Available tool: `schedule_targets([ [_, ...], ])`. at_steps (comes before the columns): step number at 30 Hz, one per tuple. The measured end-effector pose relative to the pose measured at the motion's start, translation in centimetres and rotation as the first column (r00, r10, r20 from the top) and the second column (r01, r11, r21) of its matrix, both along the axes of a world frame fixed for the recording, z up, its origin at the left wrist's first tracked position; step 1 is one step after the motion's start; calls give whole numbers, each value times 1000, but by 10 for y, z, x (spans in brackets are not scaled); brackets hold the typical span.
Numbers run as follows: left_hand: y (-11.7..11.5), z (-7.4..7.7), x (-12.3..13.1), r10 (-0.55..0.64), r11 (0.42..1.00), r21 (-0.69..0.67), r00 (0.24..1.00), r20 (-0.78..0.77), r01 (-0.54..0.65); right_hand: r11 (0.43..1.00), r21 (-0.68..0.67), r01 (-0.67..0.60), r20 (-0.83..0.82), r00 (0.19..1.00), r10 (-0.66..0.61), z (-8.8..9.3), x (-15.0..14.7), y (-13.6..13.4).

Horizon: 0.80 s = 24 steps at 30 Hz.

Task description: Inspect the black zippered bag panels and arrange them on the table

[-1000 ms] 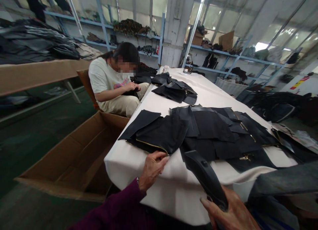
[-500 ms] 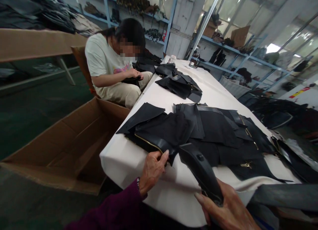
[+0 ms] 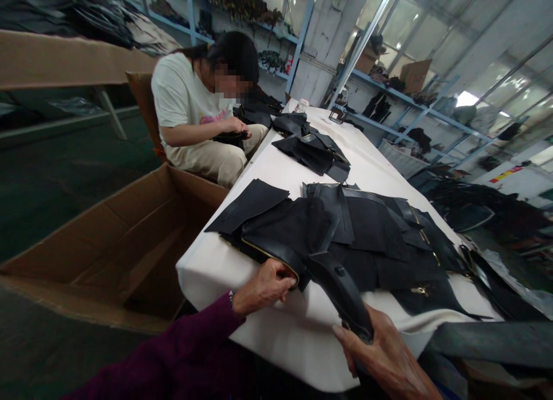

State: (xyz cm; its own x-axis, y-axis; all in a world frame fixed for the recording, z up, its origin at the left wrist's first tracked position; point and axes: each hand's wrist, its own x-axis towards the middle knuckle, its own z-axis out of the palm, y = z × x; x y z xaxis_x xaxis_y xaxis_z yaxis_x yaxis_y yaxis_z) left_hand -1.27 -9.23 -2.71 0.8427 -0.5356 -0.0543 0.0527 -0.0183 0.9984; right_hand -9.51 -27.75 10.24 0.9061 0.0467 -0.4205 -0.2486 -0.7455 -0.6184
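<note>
My left hand (image 3: pixel 264 285), in a purple sleeve, pinches the near edge of a black leather piece with a gold zipper (image 3: pixel 280 234) that lies at the front of the white table (image 3: pixel 242 308). The fingers are closed on that edge. My right hand (image 3: pixel 380 357) grips the lower end of a long black leather strap (image 3: pixel 341 293), which rises tilted from the hand toward the pile. Several more black leather panels (image 3: pixel 380 227) overlap across the table behind both hands.
A large open cardboard box (image 3: pixel 108 256) stands on the floor left of the table. A seated person in a white shirt (image 3: pixel 190 109) handles black pieces at the table's left side. Another black pile (image 3: pixel 313 147) lies farther along. Blue shelves (image 3: pixel 389 101) line the back.
My left hand has closed on the zippered piece's edge and lifted it slightly. The camera has swung a little left and down; the strap stays in my right hand.
</note>
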Motion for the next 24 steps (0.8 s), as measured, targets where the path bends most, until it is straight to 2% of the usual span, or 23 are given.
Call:
schedule_targets([
  [2, -1, 6, 0, 31, 964, 248, 964, 266, -100, 1000, -9, 2, -8, 1000, -2, 3, -4, 1],
  [4, -1, 15, -1, -38, 863, 449, 855, 517, -233, 1000, -27, 13, -11, 1000, -14, 4, -8, 0],
  [5, 0, 20, -1, -106, 804, 525, 801, 590, -280, 999, -34, 20, -13, 1000, -20, 3, -11, -1],
  [8, 4, 34, 0, -287, 636, 680, 707, 647, -365, 998, -38, 42, 3, 999, -42, -3, -17, -7],
  [9, 5, 37, 1, -319, 596, 700, 684, 656, -393, 998, -37, 46, 15, 999, -46, -5, -20, -9],
  [11, 6, 41, 4, -361, 554, 712, 646, 673, -432, 998, -35, 52, 40, 998, -51, -8, -24, -14],
  [15, 6, 43, 10, -420, 543, 738, 632, 651, -400, 997, -40, 60, 58, 997, -58, -7, -31, -19],
  [18, 5, 49, 17, -395, 553, 727, 640, 659, -407, 996, -67, 65, 34, 997, -63, -3, -37, -21],
  [20, 2, 55, 24, -356, 609, 696, 653, 669, -381, 994, -65, 86, 53, 995, -83, -1, -41, -21],
  [22, -3, 64, 35, -323, 710, 654, 704, 633, -262, 993, -50, 110, 94, 990, -105, 0, -43, -23],
  [24, -11, 73, 46, -333, 785, 610, 756, 564, -109, 993, -51, 106, 115, 988, -100, 2, -45, -26],
])
